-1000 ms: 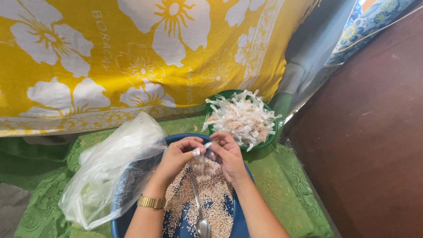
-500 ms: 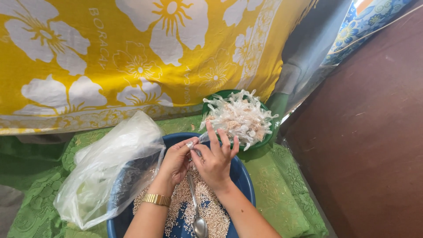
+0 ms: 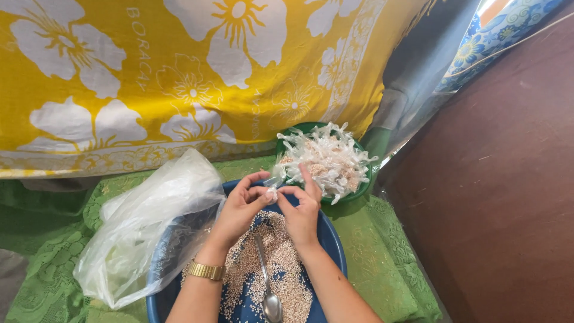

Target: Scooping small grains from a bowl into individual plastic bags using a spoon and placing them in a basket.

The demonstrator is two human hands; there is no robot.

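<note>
The big yellow flowered cloth point(image 3: 179, 78) is hanging soft and wrinkly across the far side. The green lace cloth point(image 3: 382, 251) is lying bumpy and full of holes under everything. The clear plastic bag point(image 3: 149, 221) is slumping thin and crinkly over the left rim of the round blue basin point(image 3: 332, 239). Small pale grains point(image 3: 275, 263) are lying in the basin, and a shiny metal spoon point(image 3: 268, 287) is resting in them. The green bowl point(image 3: 299, 129), far right, is holding a heap of tied packets point(image 3: 326, 158).

Both hands are working just above the basin. The left hand point(image 3: 239, 209) and right hand point(image 3: 302, 212) are pinching one tiny plastic packet point(image 3: 274, 190) between narrow fingertips. The plastic looks slippery, so the packet could be slipping loose and spilling grains. A knot tied slack could be opening. The thin plastic could be tearing from a hard pull.
</note>
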